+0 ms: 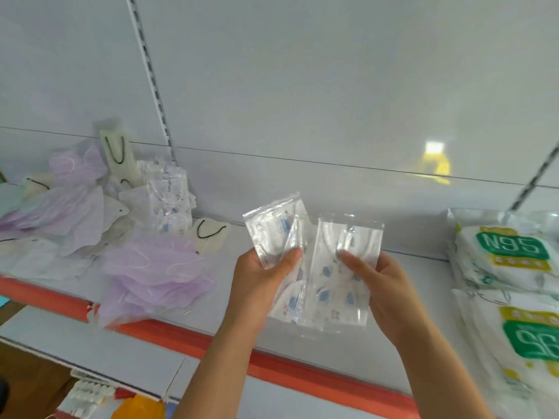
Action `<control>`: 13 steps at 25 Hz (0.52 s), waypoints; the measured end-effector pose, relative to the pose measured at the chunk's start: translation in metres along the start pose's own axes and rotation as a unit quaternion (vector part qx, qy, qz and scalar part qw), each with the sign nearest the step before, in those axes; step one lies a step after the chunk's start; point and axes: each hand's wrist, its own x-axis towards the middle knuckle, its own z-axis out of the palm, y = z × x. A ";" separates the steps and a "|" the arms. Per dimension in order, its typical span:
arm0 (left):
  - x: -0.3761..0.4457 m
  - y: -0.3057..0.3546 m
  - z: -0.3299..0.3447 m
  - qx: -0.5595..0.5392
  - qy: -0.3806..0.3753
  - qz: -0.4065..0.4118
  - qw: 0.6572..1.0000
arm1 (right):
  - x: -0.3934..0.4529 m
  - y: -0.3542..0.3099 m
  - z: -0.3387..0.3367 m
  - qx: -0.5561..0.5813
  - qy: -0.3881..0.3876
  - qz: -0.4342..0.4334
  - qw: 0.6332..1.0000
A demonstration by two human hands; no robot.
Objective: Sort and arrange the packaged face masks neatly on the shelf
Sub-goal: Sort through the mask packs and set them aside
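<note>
Above the white shelf (302,337), my left hand (260,279) grips a clear pack of printed face masks (273,228), tilted left. My right hand (384,285) holds a second clear pack of blue-patterned masks (335,285) upright, its edge overlapping the first pack. At the shelf's left lies a loose heap: purple mask packs (151,267), cream masks with black ear loops (116,152), and an upright clear printed pack (168,195). Stacked white N95 packs with green labels (508,255) sit on the right.
A red price strip (302,373) runs along the shelf's front edge. The white back panel (302,101) carries slotted uprights. A lower shelf (90,352) shows below, with an orange item (139,406) and white packaged goods at the bottom left.
</note>
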 end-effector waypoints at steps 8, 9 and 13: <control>-0.057 0.033 0.110 0.090 -0.360 0.022 0.928 | -0.069 -0.065 -0.072 -0.004 0.133 -0.089 0.987; -0.066 0.035 0.133 0.061 -0.429 0.005 0.901 | -0.086 -0.077 -0.091 0.022 0.152 -0.096 0.983; -0.103 0.041 0.206 -0.018 -0.567 -0.089 0.819 | -0.132 -0.106 -0.153 0.153 0.213 -0.141 0.955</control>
